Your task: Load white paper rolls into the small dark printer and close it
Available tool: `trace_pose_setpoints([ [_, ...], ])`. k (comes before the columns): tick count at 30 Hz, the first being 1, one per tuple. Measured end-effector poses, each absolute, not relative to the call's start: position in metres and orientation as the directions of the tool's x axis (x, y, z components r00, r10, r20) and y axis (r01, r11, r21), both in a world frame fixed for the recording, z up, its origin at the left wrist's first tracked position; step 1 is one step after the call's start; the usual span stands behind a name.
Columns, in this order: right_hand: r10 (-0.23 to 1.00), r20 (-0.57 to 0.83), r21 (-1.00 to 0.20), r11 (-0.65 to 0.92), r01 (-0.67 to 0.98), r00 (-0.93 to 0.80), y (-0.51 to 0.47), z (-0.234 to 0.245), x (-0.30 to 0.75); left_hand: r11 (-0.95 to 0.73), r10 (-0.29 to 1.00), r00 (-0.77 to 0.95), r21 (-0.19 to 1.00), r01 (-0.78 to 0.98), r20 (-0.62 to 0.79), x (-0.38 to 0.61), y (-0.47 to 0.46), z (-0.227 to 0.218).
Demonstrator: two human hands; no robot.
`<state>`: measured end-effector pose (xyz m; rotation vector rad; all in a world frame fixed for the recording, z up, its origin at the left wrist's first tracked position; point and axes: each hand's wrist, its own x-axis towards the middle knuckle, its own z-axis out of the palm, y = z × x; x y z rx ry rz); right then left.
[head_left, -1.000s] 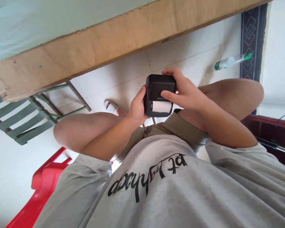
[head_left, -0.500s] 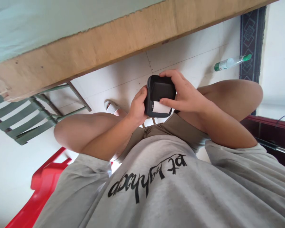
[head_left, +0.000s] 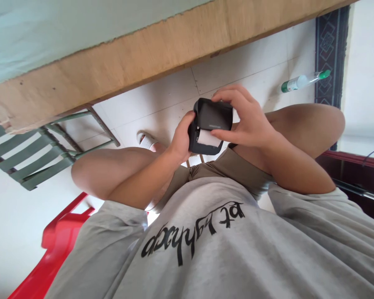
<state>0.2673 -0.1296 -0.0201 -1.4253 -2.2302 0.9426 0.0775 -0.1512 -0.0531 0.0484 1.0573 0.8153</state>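
Note:
Above my lap I hold a small black device [head_left: 213, 114] that looks like a portable label printer. A white paper roll [head_left: 208, 138] shows in its lower part, below a dark, glossy lid-like panel with small pale lettering at its edge. My left hand [head_left: 183, 139] is closed around the left side, thumb along the top edge. From the right, my right hand [head_left: 246, 118] grips the panel's side, fingers at its far corner and thumb beside the paper roll. The undersides of the device and the fingers beneath it are hidden.
A wooden board edge [head_left: 127, 58] with pale green cloth [head_left: 81, 25] runs across in front. A green-capped plastic bottle [head_left: 302, 82] lies on the tiled floor to the right. At left are a green slatted chair [head_left: 34, 153] and a red plastic chair [head_left: 60, 236].
My right hand has shifted slightly up and right. The black panel now sits at a different angle, jutting farther right, and its lettering shows. My left hand stays on the device.

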Motion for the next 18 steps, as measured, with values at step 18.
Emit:
trace_pose_setpoints([
  [18, 0.932, -0.22, -0.201, 0.247, 0.948, -0.289, -0.139, -0.025, 0.246, 0.692, 0.668, 0.191, 0.507, -0.514, -0.719, 0.078, -0.155, -0.06],
])
